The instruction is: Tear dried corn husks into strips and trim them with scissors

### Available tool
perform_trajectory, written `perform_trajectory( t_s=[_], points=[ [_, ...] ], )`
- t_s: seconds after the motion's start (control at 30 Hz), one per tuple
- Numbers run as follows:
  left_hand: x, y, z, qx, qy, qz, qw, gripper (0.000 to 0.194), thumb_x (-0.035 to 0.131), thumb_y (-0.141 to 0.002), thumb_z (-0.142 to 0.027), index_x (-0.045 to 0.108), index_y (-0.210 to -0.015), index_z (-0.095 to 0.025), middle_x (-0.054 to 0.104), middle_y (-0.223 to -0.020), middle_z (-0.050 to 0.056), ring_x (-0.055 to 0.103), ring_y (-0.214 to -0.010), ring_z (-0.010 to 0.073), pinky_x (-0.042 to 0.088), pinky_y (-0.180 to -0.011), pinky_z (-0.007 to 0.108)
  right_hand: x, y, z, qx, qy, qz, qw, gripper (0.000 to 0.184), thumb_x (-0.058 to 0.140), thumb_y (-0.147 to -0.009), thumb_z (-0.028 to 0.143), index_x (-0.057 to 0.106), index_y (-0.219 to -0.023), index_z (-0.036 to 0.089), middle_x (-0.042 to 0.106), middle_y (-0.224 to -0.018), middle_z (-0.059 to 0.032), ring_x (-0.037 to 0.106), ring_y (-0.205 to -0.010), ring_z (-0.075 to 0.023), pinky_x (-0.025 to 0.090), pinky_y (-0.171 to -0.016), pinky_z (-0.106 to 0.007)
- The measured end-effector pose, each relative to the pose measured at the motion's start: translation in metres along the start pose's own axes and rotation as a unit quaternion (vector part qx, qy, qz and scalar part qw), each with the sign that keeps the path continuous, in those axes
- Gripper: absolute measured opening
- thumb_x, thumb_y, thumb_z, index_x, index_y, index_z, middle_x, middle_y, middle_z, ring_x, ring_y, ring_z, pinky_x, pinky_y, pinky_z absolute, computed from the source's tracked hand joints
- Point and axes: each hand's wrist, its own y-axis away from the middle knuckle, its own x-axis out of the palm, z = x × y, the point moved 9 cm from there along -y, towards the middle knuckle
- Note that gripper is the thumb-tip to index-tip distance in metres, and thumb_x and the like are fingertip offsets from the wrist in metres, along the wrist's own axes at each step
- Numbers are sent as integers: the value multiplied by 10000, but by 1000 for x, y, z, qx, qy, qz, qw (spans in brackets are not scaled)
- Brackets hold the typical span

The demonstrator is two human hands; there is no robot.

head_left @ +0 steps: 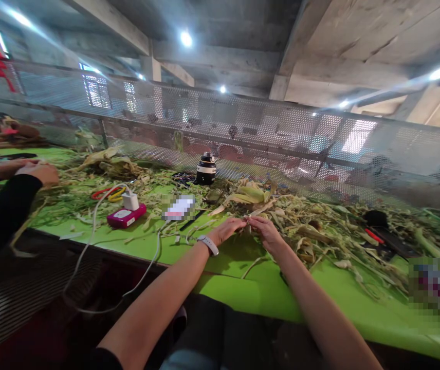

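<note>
My left hand [227, 229], with a pale watch band on its wrist, and my right hand [267, 234] meet fingertip to fingertip above the green table [239, 295]. Both are closed in a pinch on a small piece of dried corn husk, mostly hidden by the fingers. Just beyond them lies a heap of pale yellow-green corn husks [254, 194]. More loose husk strips [312, 234] spread to the right of my right hand. Left of my left hand rests a phone [179, 208] with a white cable plugged into it.
A magenta power box [126, 216] holds a white charger [130, 200]; its cable hangs over the table edge. Behind stand a dark bottle [206, 169] and a perforated metal screen [243, 128]. Another person's hands [37, 169] work at the left. A dark tool with red [374, 235] lies right.
</note>
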Motion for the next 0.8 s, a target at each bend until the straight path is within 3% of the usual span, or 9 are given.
perform_trajectory(
  t_s=[0.2,0.47,0.8],
  points=[
    [14,-2,9,-28,138,31,990,306,618,-761,-459,695,-749,-162,515,-582,-9,366,-545,110,309,-553,247,-4,1,1,14,-14,-10,1000,294,881,-407,316,740,-637,199,719,-663,-1,610,-588,-120,462,-546,-215],
    [20,5,1,-37,151,62,986,457,685,-645,-621,647,-640,-165,428,-527,-49,302,-529,86,245,-527,240,-5,5,0,40,-29,-9,999,283,888,-400,275,719,-610,191,697,-604,4,615,-531,-125,519,-556,-244],
    [25,8,5,-66,161,93,980,448,728,-599,-612,661,-643,-172,463,-522,-49,340,-518,88,265,-527,233,-5,4,0,26,-44,-8,999,335,901,-368,331,720,-609,186,669,-557,16,565,-467,-111,443,-458,-228]
  ],
)
